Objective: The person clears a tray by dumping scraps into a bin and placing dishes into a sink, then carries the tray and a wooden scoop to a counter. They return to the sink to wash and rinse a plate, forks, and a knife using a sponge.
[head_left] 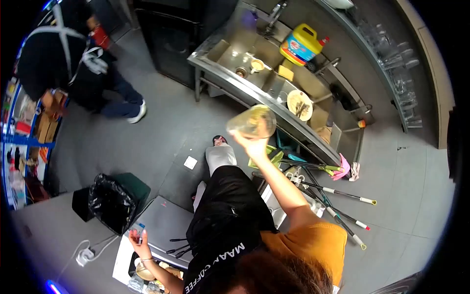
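Note:
My right hand [250, 147] is wrapped round a clear cup [252, 122], tilted on its side beside the sink's front edge. Something yellowish shows at the cup's wide end, blurred by motion. My left hand [140, 245] is low at the left, fingers curled round a small clear object with a blue part [138, 227], too small to name. It hovers near the counter with cups and the black-lined bin. Within the metal sink [235, 73] stand a cup [257, 65] and a plate with utensils [299, 105].
A yellow detergent jug [301, 44] and a sponge [285, 73] sit at the sink. Mop handles [338, 191] spread on the right. A bin [110, 203] stands at left. A co-worker in a dark apron [73, 63] is by the shelves [29, 137]. Glasses line a wall shelf [401, 73].

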The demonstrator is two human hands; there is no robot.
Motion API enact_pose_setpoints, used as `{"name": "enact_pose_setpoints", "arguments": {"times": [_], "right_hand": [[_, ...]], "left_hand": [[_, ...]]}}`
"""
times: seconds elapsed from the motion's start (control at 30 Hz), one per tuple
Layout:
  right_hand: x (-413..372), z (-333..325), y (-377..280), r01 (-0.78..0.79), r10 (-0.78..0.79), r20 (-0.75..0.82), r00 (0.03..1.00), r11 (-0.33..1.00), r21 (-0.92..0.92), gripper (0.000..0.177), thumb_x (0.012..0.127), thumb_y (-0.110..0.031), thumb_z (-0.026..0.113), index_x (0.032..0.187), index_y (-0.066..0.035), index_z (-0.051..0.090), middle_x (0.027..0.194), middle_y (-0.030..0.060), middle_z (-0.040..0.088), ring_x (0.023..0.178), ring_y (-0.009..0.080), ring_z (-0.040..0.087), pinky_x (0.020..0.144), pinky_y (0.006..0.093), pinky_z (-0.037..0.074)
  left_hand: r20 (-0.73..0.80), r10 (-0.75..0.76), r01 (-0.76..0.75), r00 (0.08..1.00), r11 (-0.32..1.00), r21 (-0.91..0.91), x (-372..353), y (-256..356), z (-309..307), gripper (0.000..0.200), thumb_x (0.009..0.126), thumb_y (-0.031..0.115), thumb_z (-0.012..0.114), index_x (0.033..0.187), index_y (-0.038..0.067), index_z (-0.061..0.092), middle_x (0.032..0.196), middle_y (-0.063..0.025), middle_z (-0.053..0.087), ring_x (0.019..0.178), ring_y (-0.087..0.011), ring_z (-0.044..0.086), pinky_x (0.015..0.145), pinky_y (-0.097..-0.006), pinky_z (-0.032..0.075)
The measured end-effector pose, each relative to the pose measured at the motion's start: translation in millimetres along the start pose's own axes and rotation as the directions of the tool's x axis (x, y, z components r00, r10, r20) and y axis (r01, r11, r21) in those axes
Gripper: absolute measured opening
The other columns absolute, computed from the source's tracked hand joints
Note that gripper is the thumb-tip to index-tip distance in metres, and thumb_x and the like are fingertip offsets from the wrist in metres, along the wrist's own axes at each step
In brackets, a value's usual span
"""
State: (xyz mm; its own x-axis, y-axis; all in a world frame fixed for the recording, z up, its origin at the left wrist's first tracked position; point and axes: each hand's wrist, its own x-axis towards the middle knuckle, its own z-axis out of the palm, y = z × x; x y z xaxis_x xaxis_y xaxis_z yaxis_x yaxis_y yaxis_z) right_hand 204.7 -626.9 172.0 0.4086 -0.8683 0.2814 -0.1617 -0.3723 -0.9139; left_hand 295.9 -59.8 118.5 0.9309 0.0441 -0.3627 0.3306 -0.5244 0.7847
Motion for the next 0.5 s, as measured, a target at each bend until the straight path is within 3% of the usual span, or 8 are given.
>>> {"name": "enact_pose_setpoints", "arguments": {"times": [0.07, 0.1, 0.13, 0.17, 0.23, 0.27, 0.33, 0.5], "right_hand": [[39, -51, 23, -0.154, 0.154, -0.19, 0.97, 0.988, 0.016, 0.069, 0.062, -0.023, 0.087, 0.117, 0.001, 0.051, 0.102, 0.0102, 0.061, 0.095, 0.0203, 0.059, 0.088, 0.0336, 0.048], [54, -73, 64, -0.205, 0.192, -0.26, 0.946, 0.978, -0.023, 0.07, 0.065, -0.014, 0.084, 0.122, 0.003, 0.047, 0.106, 0.0108, 0.058, 0.1, 0.0194, 0.056, 0.088, 0.0314, 0.047], [75, -96, 102, -0.192, 0.139, -0.394, 0.909, 0.977, -0.097, 0.064, 0.068, -0.012, 0.083, 0.12, 0.002, 0.049, 0.108, 0.0101, 0.06, 0.098, 0.0181, 0.057, 0.088, 0.0304, 0.047], [97, -125, 154, -0.196, 0.151, -0.437, 0.887, 0.979, -0.06, 0.061, 0.069, -0.011, 0.082, 0.119, 0.002, 0.05, 0.108, 0.0096, 0.061, 0.096, 0.0177, 0.058, 0.088, 0.0302, 0.047], [151, -164, 188, -0.236, 0.2, -0.518, 0.832, 0.972, -0.004, 0.057, 0.069, -0.011, 0.082, 0.116, 0.002, 0.052, 0.106, 0.0098, 0.063, 0.094, 0.0174, 0.059, 0.088, 0.031, 0.046], [176, -182, 231, -0.278, 0.177, -0.606, 0.776, 0.957, -0.077, 0.055, 0.068, -0.011, 0.083, 0.113, 0.002, 0.055, 0.107, 0.0103, 0.063, 0.094, 0.0176, 0.06, 0.088, 0.0314, 0.047], [217, -216, 317, -0.329, 0.173, -0.661, 0.731, 0.937, -0.119, 0.055, 0.066, -0.012, 0.084, 0.111, 0.003, 0.056, 0.106, 0.0103, 0.064, 0.093, 0.0181, 0.061, 0.088, 0.0318, 0.047], [287, -238, 452, -0.429, 0.288, -0.669, 0.686, 0.902, -0.052, 0.053, 0.063, -0.011, 0.085, 0.108, 0.002, 0.059, 0.102, 0.0099, 0.066, 0.091, 0.0185, 0.062, 0.086, 0.0319, 0.047]], "left_hand": [[0.05, 0.058, -0.06, 0.997, 0.998, 0.028, 15, 31, 40, 0.063, 0.079, 0.017, 0.076, 0.131, 0.005, 0.042, 0.123, -0.0094, 0.054, 0.104, -0.0185, 0.049, 0.094, -0.0325, 0.038], [0.081, 0.042, -0.042, 0.996, 0.999, -0.008, 25, 44, 61, 0.061, 0.079, 0.017, 0.076, 0.129, 0.005, 0.043, 0.123, -0.0092, 0.054, 0.104, -0.0176, 0.049, 0.094, -0.0321, 0.039], [0.097, 0.086, -0.09, 0.992, 0.995, 0.042, 32, 65, 87, 0.058, 0.081, 0.018, 0.074, 0.128, 0.005, 0.044, 0.122, -0.0088, 0.055, 0.106, -0.0174, 0.049, 0.093, -0.0318, 0.039], [0.126, 0.072, -0.079, 0.989, 0.995, 0.057, 37, 85, 113, 0.057, 0.081, 0.019, 0.074, 0.128, 0.006, 0.045, 0.122, -0.0085, 0.055, 0.107, -0.0176, 0.049, 0.093, -0.0318, 0.039], [0.182, 0.038, -0.047, 0.983, 0.998, 0.042, 46, 116, 169, 0.053, 0.082, 0.018, 0.072, 0.127, 0.007, 0.046, 0.121, -0.0073, 0.055, 0.107, -0.0182, 0.05, 0.093, -0.032, 0.039], [0.225, 0.054, -0.069, 0.973, 0.996, 0.06, 49, 125, 198, 0.052, 0.083, 0.017, 0.071, 0.126, 0.006, 0.045, 0.12, -0.0075, 0.055, 0.107, -0.0181, 0.05, 0.094, -0.0318, 0.039], [0.342, 0.041, -0.074, 0.939, 0.994, 0.083, 49, 139, 250, 0.05, 0.084, 0.014, 0.071, 0.126, 0.005, 0.046, 0.12, -0.008, 0.055, 0.107, -0.018, 0.051, 0.095, -0.0316, 0.039], [0.496, -0.051, -0.06, 0.867, 0.977, 0.206, 21, 188, 356, 0.046, 0.084, 0.008, 0.068, 0.125, 0.005, 0.046, 0.119, -0.0086, 0.055, 0.11, -0.0178, 0.052, 0.097, -0.0314, 0.039]]}}
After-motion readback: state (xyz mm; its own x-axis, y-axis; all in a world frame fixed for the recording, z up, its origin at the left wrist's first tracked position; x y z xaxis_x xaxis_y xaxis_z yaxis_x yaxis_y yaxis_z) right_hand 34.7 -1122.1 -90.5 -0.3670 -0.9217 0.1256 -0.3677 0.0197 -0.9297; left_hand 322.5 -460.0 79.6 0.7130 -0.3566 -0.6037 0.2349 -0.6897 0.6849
